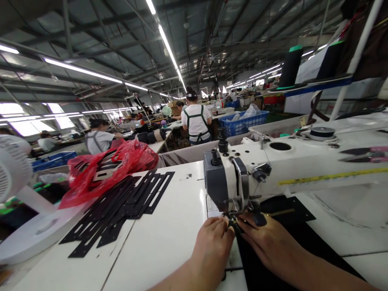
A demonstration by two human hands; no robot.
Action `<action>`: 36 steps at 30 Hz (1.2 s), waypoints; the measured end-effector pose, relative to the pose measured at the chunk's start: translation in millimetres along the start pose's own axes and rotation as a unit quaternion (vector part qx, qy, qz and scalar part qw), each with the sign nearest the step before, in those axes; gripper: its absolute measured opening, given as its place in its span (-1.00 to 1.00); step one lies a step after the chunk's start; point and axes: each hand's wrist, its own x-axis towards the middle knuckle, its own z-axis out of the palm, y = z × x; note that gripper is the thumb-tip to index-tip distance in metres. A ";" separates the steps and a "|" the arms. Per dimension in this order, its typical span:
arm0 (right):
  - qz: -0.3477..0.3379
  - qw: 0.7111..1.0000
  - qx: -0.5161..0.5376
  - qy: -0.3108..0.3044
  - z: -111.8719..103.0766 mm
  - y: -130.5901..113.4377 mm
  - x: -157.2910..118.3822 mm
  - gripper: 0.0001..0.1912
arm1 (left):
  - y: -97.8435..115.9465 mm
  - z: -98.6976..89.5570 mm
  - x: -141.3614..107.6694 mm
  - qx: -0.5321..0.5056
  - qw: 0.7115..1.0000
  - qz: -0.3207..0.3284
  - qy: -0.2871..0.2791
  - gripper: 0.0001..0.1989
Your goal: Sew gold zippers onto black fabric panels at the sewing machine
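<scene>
A white and grey sewing machine (pixel 216 178) stands in front of me, its needle area low down between my fingertips. My left hand (pixel 212 244) is closed, thumb and fingers pinched at the edge of black fabric (pixel 312 242) just left of the presser foot. Flat on that fabric lies my right hand (pixel 269 240), fingers stretched toward the needle from the right, partly behind a dark machine part. The fabric spreads under my right wrist toward the table's front edge. What exactly sits under the needle is hidden by my fingertips.
Left on the white table (pixel 169 238) lie black slotted strips (pixel 121 210), beside a red plastic bag (pixel 112 165) and a white fan (pixel 30 202). Snips (pixel 363 154) rest on the machine arm. Thread cones (pixel 291 66) stand upper right. Other people (pixel 197 119) work beyond.
</scene>
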 end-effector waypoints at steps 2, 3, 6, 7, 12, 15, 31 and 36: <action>0.007 1.000 0.006 -0.009 -0.2 0.4 1.5 -0.68 | -1.4 0.9 0.8 0.005 1.000 0.001 0.000 -0.82; 0.009 1.000 0.007 -0.011 -0.2 0.6 2.3 -0.69 | -2.1 1.4 0.9 0.007 1.000 0.002 -0.001 -0.84; 0.003 1.000 0.001 0.006 -0.4 0.7 4.1 -0.71 | -3.4 3.3 0.1 0.011 1.000 -0.002 -0.002 -0.88; 0.000 1.000 -0.003 0.014 -0.5 0.7 4.4 -0.72 | -3.7 4.1 -0.4 0.010 1.000 -0.005 -0.004 -0.89; 0.002 1.000 -0.008 0.025 0.0 1.8 4.3 -0.71 | -5.9 6.9 -0.5 0.006 1.000 -0.018 -0.010 -0.94; 0.006 1.000 -0.005 0.022 0.4 3.0 4.2 -0.70 | -7.5 7.5 0.6 0.007 1.000 -0.016 -0.011 -0.96; -0.007 0.999 -0.022 0.028 -2.4 3.8 8.6 -0.69 | -8.7 4.9 6.7 -0.043 0.997 -0.063 0.005 -0.89; 0.000 0.999 -0.023 0.044 6.1 7.5 4.7 -0.69 | -10.5 5.8 4.9 -0.042 0.996 -0.076 -0.012 -0.88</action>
